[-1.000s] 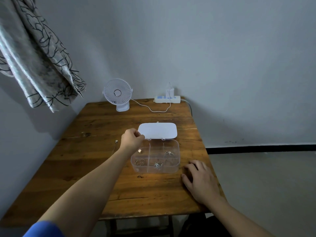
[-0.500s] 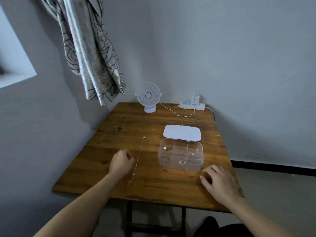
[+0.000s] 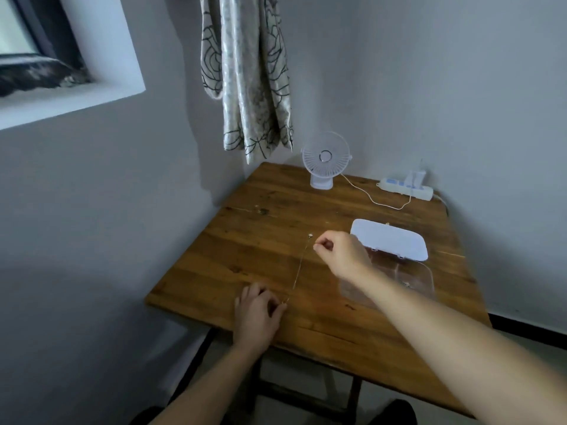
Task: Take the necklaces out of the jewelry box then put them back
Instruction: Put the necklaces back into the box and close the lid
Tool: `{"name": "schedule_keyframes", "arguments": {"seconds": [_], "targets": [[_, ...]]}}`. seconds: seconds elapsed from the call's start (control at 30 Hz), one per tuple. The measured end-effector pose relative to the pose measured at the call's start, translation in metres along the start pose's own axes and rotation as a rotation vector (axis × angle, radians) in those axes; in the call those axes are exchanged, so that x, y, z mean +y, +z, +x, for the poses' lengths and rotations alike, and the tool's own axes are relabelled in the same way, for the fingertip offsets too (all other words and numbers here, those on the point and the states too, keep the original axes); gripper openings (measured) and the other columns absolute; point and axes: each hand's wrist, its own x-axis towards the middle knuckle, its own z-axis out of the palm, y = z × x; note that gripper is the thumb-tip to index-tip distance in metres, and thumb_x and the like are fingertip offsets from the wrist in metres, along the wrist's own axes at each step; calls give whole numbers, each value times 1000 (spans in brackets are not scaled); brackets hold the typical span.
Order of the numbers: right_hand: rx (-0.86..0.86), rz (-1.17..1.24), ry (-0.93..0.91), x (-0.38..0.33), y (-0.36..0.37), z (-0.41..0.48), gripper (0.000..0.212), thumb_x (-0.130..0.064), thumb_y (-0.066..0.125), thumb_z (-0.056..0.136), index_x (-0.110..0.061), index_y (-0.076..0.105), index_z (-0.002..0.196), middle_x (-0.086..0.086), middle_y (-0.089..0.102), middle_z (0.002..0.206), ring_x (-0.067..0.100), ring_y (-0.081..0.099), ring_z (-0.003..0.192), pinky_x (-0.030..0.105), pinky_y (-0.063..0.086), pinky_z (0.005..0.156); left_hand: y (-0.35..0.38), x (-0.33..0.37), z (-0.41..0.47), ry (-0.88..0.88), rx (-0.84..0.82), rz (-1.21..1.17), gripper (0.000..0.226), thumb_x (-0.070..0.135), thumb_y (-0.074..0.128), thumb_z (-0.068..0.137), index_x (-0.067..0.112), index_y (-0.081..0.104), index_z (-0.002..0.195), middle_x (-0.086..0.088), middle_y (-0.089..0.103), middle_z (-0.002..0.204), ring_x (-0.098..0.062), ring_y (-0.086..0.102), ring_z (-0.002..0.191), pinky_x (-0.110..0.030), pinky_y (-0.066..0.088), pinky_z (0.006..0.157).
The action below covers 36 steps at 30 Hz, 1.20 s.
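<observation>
bench (image 3: 251, 240): wood, set in the room corner. jewelry box (image 3: 425, 279) on its right half, clear, white lid (image 3: 389, 242) flipped open toward the wall. A few small pieces are left inside, too small to identify.

Step, my read: take-out phase, laying one necklace straight on the bench left of the box.

right hand (image 3: 340, 253): arm reaches across the box's left part, fingers curled, tips together just beside the chain's far end. Can't tell if the chain is in that pinch or only next to it.
left hand (image 3: 256, 314): fingers curled, thumb and forefinger closed at the chain's near end, looks like a pinch on it.

Doing it well:
- pin the near end, draw the far end away with light tension only; a thin chain probably kinks easily
- lay it flat, don't drag it over the plank seams
- the near end sits close to the bench's front edge; nudge it inward or it could slide off
- lift the forearm clear of the box on the way back

necklace (image 3: 299, 266): flat on the bench, one thin line. Long axis runs near-to-far, leaning slightly right as it goes away. The pendant (image 3: 310, 235) end points toward the back wall, roughly at the fan (image 3: 325, 157); the other end is at the left thumb.
</observation>
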Motion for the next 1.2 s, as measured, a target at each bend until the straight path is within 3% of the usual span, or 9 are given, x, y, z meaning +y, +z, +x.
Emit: {"name": "schedule_keyframes", "arguments": {"seconds": [0.2,0.27,0.5,0.63,0.73,0.83,0.93,1.07,1.2], "targets": [[-126,-58,267,16,34,90,26,-35,63,89,-13,69,100,7,68,103,26,64,92,39,53,80,10,-13,5,58,17,-50,20,41,68,83,24,62,75,12,48,102,-9,41,103,-27,31,85],[-156,-88,341,20,44,103,31,-43,64,87,-12,64,89,8,68,93,27,64,83,38,52,71,9,-16,5,70,-4,-72,21,41,69,82,23,62,75,12,48,107,-7,39,106,-28,31,89],[-216,-194,404,14,58,123,17,-28,67,87,-16,57,82,6,62,89,25,59,83,36,48,70,6,-16,6,109,-50,-84,20,37,68,84,18,66,77,7,51,126,-10,36,120,-29,27,92],[-179,-175,379,15,62,114,14,-27,62,91,-14,64,85,6,65,90,24,60,79,34,46,66,4,-9,3,127,-53,-21,19,35,61,90,18,67,86,6,47,133,-12,34,125,-29,26,99],[-92,-24,350,16,59,103,17,-29,62,91,-14,70,90,5,68,90,23,63,84,36,51,73,4,-3,-3,155,-35,29,15,30,60,91,17,66,86,2,54,118,-15,43,115,-31,34,98],[42,218,336,8,37,94,10,-21,66,88,-13,71,86,3,69,88,19,63,83,33,50,75,2,3,-13,192,21,62,9,23,68,85,21,64,77,5,58,88,-11,52,89,-28,47,80],[150,398,334,0,8,84,3,-12,73,81,-15,71,81,7,71,85,21,67,78,35,56,75,-6,18,-21,152,-34,-18,7,24,63,90,23,62,83,11,56,85,-2,50,80,-18,47,73],[204,596,352,0,-45,58,12,-4,72,78,-5,73,90,7,69,74,13,62,58,18,44,46,-11,59,-28,93,-88,-155,7,24,63,90,28,59,87,14,60,86,1,57,77,-15,51,70],[276,679,356,9,-109,24,13,-2,67,80,-12,71,73,3,66,66,8,57,53,19,38,42,-2,107,-45,146,-109,-332,14,15,69,85,25,61,84,13,62,80,0,59,73,-11,49,65]]}}
